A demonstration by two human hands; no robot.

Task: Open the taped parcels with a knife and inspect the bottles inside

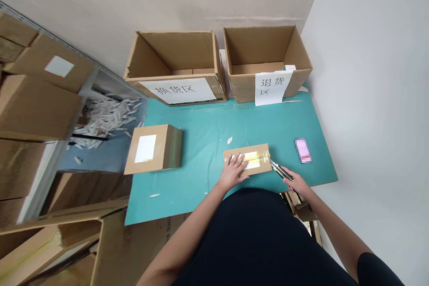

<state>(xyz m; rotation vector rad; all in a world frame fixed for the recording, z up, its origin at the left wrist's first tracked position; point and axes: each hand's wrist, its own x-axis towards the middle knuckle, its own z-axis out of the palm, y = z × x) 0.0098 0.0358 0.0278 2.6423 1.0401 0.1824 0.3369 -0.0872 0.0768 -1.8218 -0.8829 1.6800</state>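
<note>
Left hand (pixel 233 172) open and flat on a small cardboard parcel (pixel 247 159), long axis crosswise on the teal mat (pixel 201 143); right hand (pixel 296 182) closed around a yellow-and-black utility knife (pixel 280 170), tip angled up-left at the parcel's taped right end.

single head-worn camera, set above the near edge of the teal bench (pixel 189 187), facing forward and steeply down. the person's torso (pixel 254 241) fills the bottom of the frame, placing the viewpoint close over the work. the left hand (pixel 233 172) on the taped carton (pixel 247 159) and the right hand (pixel 296 182) on the utility knife (pixel 280 170) sit near, low and central. the far bench edge, with two open cartons (pixel 174 53) (pixel 268 49), lies further off. a wall (pixel 368 98) bounds the right of the view; stacked cartons (pixel 33 107) bound the left. wide field, with bench edges slanted.
</note>
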